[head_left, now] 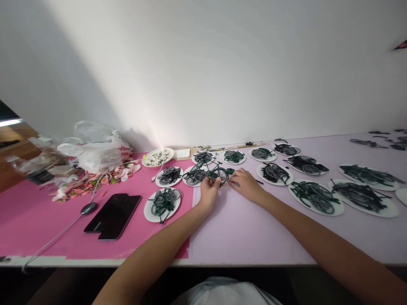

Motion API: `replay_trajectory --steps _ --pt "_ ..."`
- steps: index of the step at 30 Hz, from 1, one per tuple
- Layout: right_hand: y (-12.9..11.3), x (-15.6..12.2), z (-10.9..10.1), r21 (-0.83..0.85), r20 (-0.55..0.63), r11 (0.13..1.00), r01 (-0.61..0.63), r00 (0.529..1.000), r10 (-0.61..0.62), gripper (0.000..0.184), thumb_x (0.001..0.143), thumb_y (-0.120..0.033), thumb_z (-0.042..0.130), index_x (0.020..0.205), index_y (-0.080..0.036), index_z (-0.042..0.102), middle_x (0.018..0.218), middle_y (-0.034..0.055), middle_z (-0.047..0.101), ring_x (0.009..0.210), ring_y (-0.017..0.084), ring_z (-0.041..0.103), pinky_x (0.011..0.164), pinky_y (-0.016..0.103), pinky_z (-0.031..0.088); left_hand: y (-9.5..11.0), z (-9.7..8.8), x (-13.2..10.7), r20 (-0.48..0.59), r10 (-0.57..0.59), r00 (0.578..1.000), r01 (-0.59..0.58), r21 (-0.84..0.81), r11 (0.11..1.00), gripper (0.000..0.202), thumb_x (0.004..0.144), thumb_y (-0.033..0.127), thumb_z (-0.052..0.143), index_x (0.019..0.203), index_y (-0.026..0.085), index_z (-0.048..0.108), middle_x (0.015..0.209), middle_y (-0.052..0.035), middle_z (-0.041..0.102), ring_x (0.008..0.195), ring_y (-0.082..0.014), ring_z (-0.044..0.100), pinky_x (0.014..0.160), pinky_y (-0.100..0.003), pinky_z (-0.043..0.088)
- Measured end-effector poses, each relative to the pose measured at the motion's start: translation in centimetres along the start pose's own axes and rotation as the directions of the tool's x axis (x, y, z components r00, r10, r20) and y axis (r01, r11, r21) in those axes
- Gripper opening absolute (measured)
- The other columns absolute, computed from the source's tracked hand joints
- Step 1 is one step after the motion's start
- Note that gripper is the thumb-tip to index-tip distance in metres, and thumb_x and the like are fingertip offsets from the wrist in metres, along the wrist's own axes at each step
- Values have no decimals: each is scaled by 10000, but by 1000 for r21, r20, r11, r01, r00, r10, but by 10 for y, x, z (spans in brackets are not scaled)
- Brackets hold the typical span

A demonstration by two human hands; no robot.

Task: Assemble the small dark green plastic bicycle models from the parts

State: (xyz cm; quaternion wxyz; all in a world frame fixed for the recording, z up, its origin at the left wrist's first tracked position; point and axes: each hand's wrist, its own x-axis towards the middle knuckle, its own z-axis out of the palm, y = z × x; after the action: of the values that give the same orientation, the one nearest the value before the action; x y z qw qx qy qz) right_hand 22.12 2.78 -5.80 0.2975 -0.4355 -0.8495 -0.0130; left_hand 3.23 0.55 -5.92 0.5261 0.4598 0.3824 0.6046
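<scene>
A small green toy bicycle [212,170] stands upright on the table's mid part. My left hand [208,192] is closed on its rear wheel from below. My right hand [244,183] lies just right of the bicycle, fingers curled toward its rear rack; whether it holds a small part is hidden. White plates [163,204] with piles of green and black bicycle parts ring the hands on both sides.
A pink mat [38,220] covers the table's left, a lilac sheet [254,228] the right. Two dark phones [112,215] and a cable lie at left. Behind them are plastic bags [95,150], paper scraps and a plate of small white parts [158,156]. A white wall stands behind.
</scene>
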Motion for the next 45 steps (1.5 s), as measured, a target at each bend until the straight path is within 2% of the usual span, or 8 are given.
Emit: replay_trajectory --steps 10,19,23,28,34,38,41,45 --pt "4 4 2 -50 50 998 -34 998 37 109 957 -254 673 918 -215 767 937 86 712 1003 266 567 841 372 452 5 1 -3 17 20 1000 -21 20 1000 469 723 532 842 901 172 600 825 -80 754 824 -252 754 839 -370 556" --pt "2 4 5 -118 86 990 -83 992 94 84 977 -186 625 912 -187 678 981 94 693 1002 276 568 809 371 424 7 1 -3 -20 -31 999 31 -4 1000 515 676 543 877 825 178 546 771 -22 677 781 -240 755 700 -285 499" --pt "5 2 7 -110 77 992 -69 994 77 105 1005 -183 563 934 -187 640 995 104 668 993 276 549 810 379 424 8 1 -3 -28 -44 999 44 -6 999 551 654 560 887 804 184 513 741 7 629 775 -243 757 651 -258 459" --pt "7 -1 4 31 22 996 -85 996 84 167 1017 -145 456 925 -211 578 974 92 635 972 263 532 828 387 445 10 1 -4 -32 -49 998 50 10 999 566 654 571 882 771 197 474 705 20 600 775 -248 753 653 -262 455" --pt "2 -2 -6 164 -37 981 -100 994 107 220 962 -73 375 839 -239 450 912 70 575 911 247 508 817 390 457 8 -1 -3 -33 -52 998 52 20 998 537 679 561 870 791 195 493 730 -2 621 772 -252 745 653 -275 457" --pt "-3 -1 -9 270 -117 960 -74 987 109 206 1020 -180 358 839 -248 430 894 60 559 892 241 519 806 388 469 6 -1 -1 -34 -58 998 58 1 998 514 678 537 877 824 181 537 792 -33 661 759 -237 736 667 -285 464" --pt "-10 2 -9 336 -228 941 -36 966 119 233 1054 -251 340 841 -253 433 874 53 556 851 233 535 784 384 478 5 -1 -1 -56 -67 996 66 -24 998 495 698 528 866 876 169 575 867 -67 697 754 -221 725 693 -301 474" --pt "-24 4 -12 330 -331 943 50 941 66 223 1070 -294 374 869 -252 462 871 52 564 852 235 545 781 382 475 3 0 -3 -74 -95 993 90 -62 994 478 723 507 859 905 156 591 893 -84 702 777 -213 717 718 -311 477"
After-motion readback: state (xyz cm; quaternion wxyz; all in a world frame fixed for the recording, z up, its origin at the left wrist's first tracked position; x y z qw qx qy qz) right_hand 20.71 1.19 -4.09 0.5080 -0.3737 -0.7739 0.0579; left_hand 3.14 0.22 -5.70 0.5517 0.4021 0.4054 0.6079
